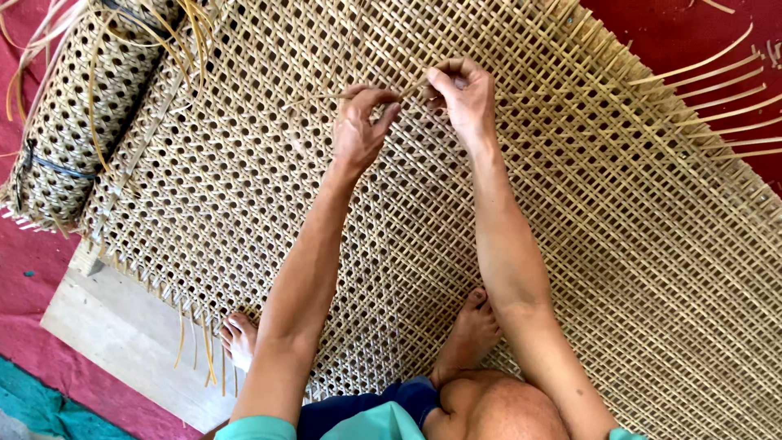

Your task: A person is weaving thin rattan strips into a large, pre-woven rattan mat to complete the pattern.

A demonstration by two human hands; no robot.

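Red floor covering (692, 33) is showing around a large woven cane sheet (619, 244), on which a person is sitting with both bare feet. Near the sheet's far middle, a thin cane strip (342, 96) is lying across the mesh, and both hands are pinching it: the left hand (358, 126) is grasping it between thumb and fingers, the right hand (460, 94) is gripping its end just beside. A rolled bundle of cane webbing (77, 114) is lying at the sheet's far left corner. A pale wooden board (122, 334) is sticking out under the near left edge.
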